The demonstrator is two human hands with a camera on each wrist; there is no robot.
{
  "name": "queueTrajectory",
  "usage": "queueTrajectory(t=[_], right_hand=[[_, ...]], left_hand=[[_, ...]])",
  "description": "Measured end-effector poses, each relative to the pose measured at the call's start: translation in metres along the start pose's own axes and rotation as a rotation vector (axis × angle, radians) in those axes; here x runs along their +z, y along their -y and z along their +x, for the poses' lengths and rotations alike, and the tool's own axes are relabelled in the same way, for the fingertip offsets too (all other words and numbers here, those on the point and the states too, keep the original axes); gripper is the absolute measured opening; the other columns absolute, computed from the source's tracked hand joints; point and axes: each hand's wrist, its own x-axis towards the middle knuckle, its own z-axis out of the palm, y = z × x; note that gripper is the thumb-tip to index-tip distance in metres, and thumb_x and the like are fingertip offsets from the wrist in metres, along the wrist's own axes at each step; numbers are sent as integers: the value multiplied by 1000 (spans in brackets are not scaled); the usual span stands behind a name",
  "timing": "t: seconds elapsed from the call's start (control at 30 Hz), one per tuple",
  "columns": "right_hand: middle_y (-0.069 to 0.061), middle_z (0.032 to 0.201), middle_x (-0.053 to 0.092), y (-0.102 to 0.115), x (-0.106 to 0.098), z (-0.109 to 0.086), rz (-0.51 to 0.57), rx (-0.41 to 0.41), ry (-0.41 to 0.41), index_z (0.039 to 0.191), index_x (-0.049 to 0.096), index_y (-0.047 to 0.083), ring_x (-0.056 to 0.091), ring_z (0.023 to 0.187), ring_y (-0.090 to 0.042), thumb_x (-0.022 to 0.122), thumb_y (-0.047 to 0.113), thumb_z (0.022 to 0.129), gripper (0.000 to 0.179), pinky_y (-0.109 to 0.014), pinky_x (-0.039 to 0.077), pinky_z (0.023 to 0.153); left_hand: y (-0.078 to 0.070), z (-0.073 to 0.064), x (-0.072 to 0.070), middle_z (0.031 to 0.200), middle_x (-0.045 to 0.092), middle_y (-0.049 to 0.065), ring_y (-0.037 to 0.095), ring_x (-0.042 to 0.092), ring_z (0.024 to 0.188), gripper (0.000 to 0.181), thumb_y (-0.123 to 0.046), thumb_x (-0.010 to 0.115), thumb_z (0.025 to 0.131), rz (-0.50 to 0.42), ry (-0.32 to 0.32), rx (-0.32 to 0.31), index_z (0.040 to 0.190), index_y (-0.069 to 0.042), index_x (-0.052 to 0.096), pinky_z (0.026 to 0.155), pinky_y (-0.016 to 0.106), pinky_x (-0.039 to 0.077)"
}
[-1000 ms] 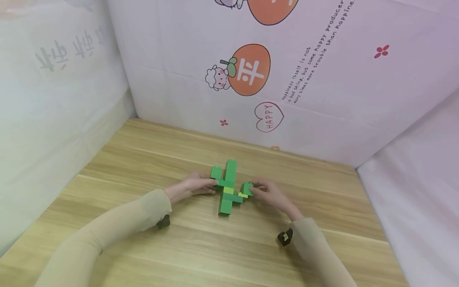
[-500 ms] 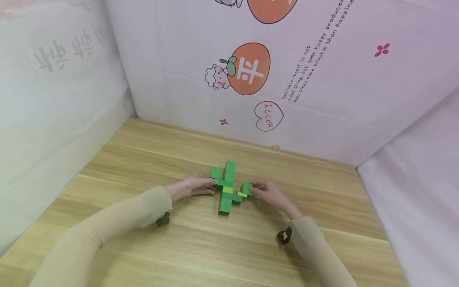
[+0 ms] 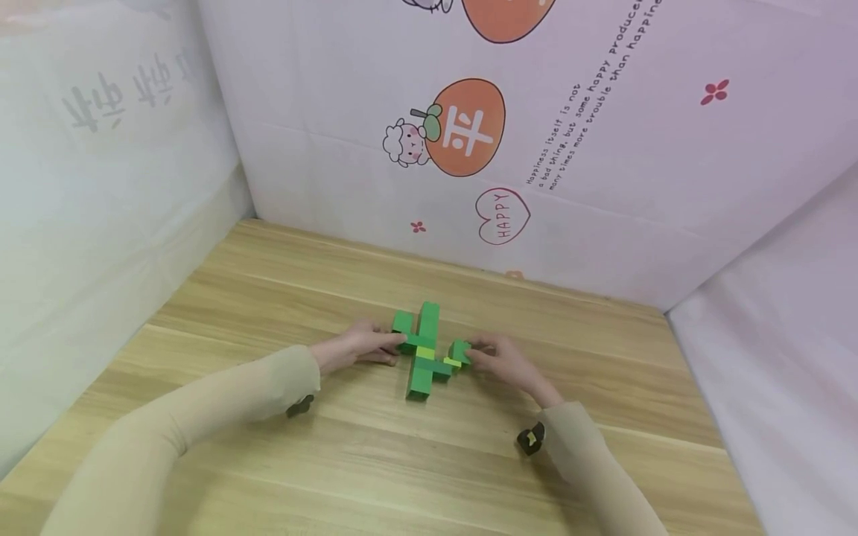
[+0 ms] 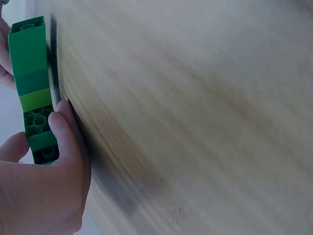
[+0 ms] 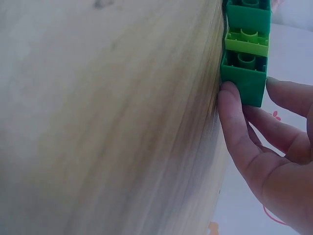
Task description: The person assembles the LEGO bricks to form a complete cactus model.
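Observation:
A cactus-shaped build of toy building blocks (image 3: 429,321) lies on the table, mostly green with a lime band across the middle of its column. My left hand (image 3: 358,344) pinches the build's left arm; in the left wrist view its thumb and fingers (image 4: 68,142) sit on either side of the green blocks (image 4: 30,54). My right hand (image 3: 503,359) holds the green end brick (image 5: 244,83) of the right arm between thumb and fingers. A thin lime block (image 5: 248,41) joins that brick to the arm. Hollow undersides of some blocks show in both wrist views.
The wood-grain table (image 3: 375,469) spreads around the build. A printed white cloth (image 3: 322,149) rises behind it, with more pale cloth (image 3: 114,193) at the left and right sides. Dark wrist devices (image 3: 532,439) hang below both sleeves.
The build has shifted very slightly to the left, and both hands have moved along with it. Their holds look the same.

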Motion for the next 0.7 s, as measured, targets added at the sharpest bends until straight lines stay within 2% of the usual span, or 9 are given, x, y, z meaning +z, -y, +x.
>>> queueTrajectory(t=[0.13,0.27,0.33,0.57,0.7], right_hand=[[-23,127,65,1,0,0,-6,1,-1,129,60,-1,65,114,-39,58,24,100,39,-44,58,97],[-23,126,65,3,0,-1,-2,8,-3,130,60,-1,66,113,-38,58,23,100,39,-43,59,95],[-24,125,65,4,0,-1,5,11,0,130,60,-2,66,112,-38,58,22,100,39,-41,60,93],[-25,124,65,7,-1,-3,11,4,11,129,59,-4,67,111,-39,59,20,99,38,-38,62,89],[-24,123,66,7,-1,-4,5,1,11,129,60,-4,67,111,-38,59,20,99,38,-38,61,90]], left_hand=[[-2,-2,-1,117,69,24,12,72,73,35,-21,68,94,70,-3,23,106,11,59,74,22,63],[-4,-5,-3,118,69,25,12,73,73,36,-22,69,94,121,-2,53,104,13,63,75,24,63],[-4,-6,-3,117,69,25,11,72,72,34,-22,69,94,130,-2,63,102,12,65,74,24,63],[-4,-7,-4,106,74,22,9,70,62,32,-21,69,94,118,3,47,74,4,63,67,21,62],[-4,-7,-4,101,75,20,10,70,60,28,-19,69,94,95,10,31,82,6,69,63,19,62]])
